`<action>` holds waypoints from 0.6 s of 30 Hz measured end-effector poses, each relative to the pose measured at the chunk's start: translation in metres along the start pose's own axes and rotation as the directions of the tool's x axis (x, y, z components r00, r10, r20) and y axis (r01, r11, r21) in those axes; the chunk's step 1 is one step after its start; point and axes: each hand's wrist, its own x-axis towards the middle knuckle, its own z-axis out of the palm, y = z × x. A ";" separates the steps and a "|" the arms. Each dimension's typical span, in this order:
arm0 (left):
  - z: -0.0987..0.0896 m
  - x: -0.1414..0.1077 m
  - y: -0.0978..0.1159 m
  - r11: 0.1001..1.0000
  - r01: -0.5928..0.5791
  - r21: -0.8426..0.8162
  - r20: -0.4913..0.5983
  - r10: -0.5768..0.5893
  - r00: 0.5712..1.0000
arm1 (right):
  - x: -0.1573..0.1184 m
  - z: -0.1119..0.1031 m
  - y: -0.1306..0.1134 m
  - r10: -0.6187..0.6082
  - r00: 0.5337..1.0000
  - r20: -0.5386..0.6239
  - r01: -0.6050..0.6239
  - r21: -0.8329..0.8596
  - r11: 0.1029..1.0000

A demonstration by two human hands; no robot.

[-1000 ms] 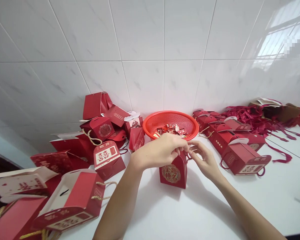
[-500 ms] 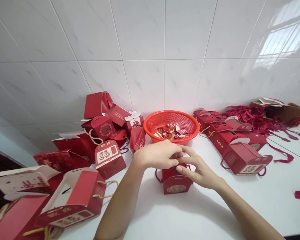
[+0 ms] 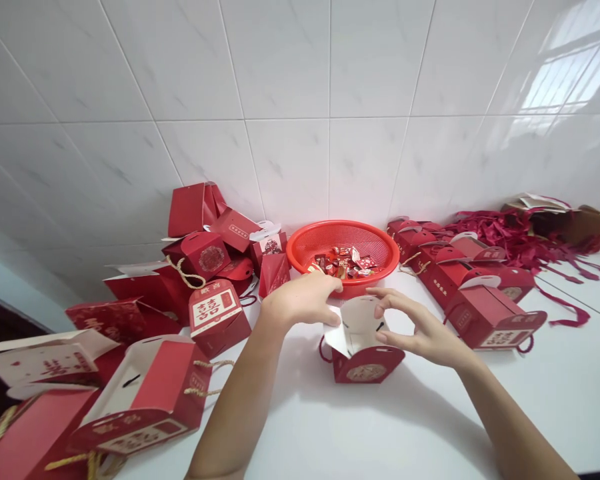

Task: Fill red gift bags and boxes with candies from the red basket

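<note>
A small red gift box (image 3: 369, 367) stands on the white table in front of me with its top spread, showing the white inside and a black slot. My left hand (image 3: 303, 300) is over its left side, thumb at the raised white flap (image 3: 337, 339), fingers apart from the thumb. At the right side is my right hand (image 3: 423, 330), curved and open, with its thumb and fingertips by the box's right edge. Whether either hand presses on the card is hard to tell. A dark red cord loop hangs at the box's left.
Behind the box, a red plastic basket (image 3: 343, 230) holds wrapped sweets (image 3: 345, 263). Several red boxes (image 3: 215, 310) crowd the left, some with rope handles (image 3: 207, 379). More red boxes (image 3: 497, 313) stand at the right, with dark red ribbons (image 3: 495, 233) beyond. A tiled wall (image 3: 290, 80) closes the back.
The box top, closed under both hands before, is now spread with its white inside showing. My hands have parted, the right one moving right. The box has shifted slightly right.
</note>
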 end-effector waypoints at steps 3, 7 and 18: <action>-0.003 -0.001 -0.005 1.000 0.022 0.007 0.049 -0.022 0.999 | -0.002 -0.008 0.008 0.004 0.995 0.103 -0.003 -0.010 1.000; -0.002 0.000 0.002 0.992 -0.122 0.032 -0.050 0.123 0.991 | -0.004 -0.010 0.010 0.019 0.991 0.129 -0.023 0.030 0.999; 0.006 0.000 0.019 0.959 -0.282 -0.037 -0.043 0.280 0.959 | -0.001 0.009 0.007 0.073 0.997 -0.013 -0.066 0.280 0.958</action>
